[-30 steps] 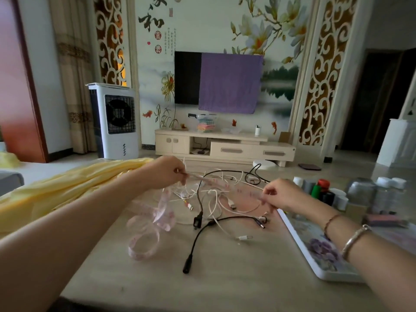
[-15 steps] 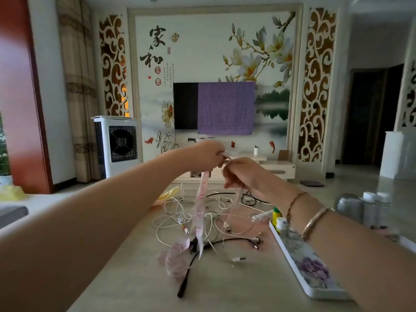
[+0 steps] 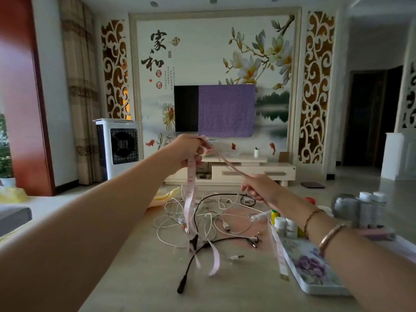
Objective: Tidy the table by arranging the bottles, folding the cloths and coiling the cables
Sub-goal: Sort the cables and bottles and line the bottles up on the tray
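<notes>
Head view: left hand pinches tape up at 12 o'clock, right hand grips it at 3, above cables. Light, limp, slippery; looks best held near the ends to coil.

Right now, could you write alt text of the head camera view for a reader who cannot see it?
Two raised hands stretch a pale pink measuring tape above a beige table: the left hand grips it high, the right hand pinches it lower. Below lie tangled white and black cables, with small bottles on a white floral tray at right.
</notes>
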A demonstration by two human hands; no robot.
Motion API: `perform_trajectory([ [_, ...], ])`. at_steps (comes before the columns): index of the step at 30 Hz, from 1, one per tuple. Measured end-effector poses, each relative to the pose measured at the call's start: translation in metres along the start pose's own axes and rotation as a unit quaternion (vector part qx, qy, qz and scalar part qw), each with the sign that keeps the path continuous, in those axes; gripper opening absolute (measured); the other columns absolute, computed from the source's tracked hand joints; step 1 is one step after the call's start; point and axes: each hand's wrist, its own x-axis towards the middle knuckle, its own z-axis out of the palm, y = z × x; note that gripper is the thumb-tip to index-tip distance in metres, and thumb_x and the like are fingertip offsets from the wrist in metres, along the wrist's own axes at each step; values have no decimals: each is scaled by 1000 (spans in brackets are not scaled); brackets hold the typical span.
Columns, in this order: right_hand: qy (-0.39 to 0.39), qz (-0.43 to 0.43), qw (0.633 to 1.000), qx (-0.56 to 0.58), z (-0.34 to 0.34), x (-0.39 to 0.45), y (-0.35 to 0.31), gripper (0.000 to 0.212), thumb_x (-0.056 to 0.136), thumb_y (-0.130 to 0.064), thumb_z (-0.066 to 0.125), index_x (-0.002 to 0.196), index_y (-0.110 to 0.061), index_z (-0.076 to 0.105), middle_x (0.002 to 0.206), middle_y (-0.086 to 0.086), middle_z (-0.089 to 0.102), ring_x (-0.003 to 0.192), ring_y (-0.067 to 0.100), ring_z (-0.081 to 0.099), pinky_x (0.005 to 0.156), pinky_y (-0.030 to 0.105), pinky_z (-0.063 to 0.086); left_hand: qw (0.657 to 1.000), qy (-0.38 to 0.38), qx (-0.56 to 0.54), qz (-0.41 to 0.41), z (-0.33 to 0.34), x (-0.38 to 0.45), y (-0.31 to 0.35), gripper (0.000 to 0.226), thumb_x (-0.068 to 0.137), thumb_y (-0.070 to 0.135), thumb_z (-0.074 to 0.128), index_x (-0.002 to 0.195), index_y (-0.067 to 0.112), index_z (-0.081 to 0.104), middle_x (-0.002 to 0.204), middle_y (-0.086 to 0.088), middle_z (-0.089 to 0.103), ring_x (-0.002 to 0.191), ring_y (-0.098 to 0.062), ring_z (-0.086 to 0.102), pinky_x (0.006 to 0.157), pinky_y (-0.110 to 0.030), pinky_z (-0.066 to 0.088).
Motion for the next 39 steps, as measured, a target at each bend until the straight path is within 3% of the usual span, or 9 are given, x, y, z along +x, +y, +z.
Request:
perform_trajectory([
  [4,-46,-34,998,28,14,1,-10,18,97,-19,45,96,-7,58,71,2,56,58,10,48,55,22,34,999,-37,-37,12,24,-8,28,22,97,13,46,82,14,62,44,7,37,46,-7,27,51,-21,29],
  [10,-59,-76,991,95,25,0,-27,22,95,-22,52,112,-9,54,97,6,58,76,14,54,71,28,42,998,-44,-34,7,42,-17,55,35,101,22,41,70,15,54,48,4,32,48,-9,21,52,-21,23],
  [15,-107,-98,976,161,26,-3,-31,10,87,-16,54,95,-13,59,73,-5,53,58,6,41,56,21,31,998,-50,1,28,45,-17,57,24,102,14,38,86,14,55,63,1,32,53,-9,21,51,-19,24],
  [19,-82,-68,993,45,32,-4,-24,32,98,-23,46,76,-21,70,55,-13,56,57,5,42,55,17,33,998,-25,-10,51,38,-13,49,34,102,26,43,73,14,55,66,1,35,57,-9,26,54,-21,30],
  [23,-70,-21,995,-71,38,1,-7,32,102,-27,38,102,-8,64,81,-7,58,77,7,55,58,12,40,996,-4,-70,50,25,-9,44,35,102,29,44,72,14,55,60,2,33,52,-9,25,54,-23,30],
  [25,-89,-21,993,-75,40,-1,4,27,101,-25,44,100,-8,65,86,-8,61,80,5,57,59,9,43,996,3,-69,58,20,-8,42,35,102,29,42,72,15,54,61,2,33,51,-9,26,49,-22,29],
  [28,-90,-26,980,-173,42,-1,19,23,94,-20,52,73,-21,61,78,-6,64,75,9,59,65,19,44,996,26,2,84,16,-4,33,34,103,30,40,72,19,50,64,0,35,53,-9,29,44,-21,30],
  [31,-72,-22,945,-317,46,3,36,11,90,-20,52,83,-24,60,87,-1,65,82,17,61,68,26,45,994,29,15,103,14,-3,26,35,103,31,38,72,19,50,64,0,36,54,-10,31,43,-20,30],
  [39,-67,57,936,-340,57,16,74,11,89,-17,53,94,-19,63,101,5,69,93,21,67,84,34,56,986,78,27,145,-11,3,24,34,104,31,35,76,18,52,64,1,37,52,-9,31,46,-22,28],
])
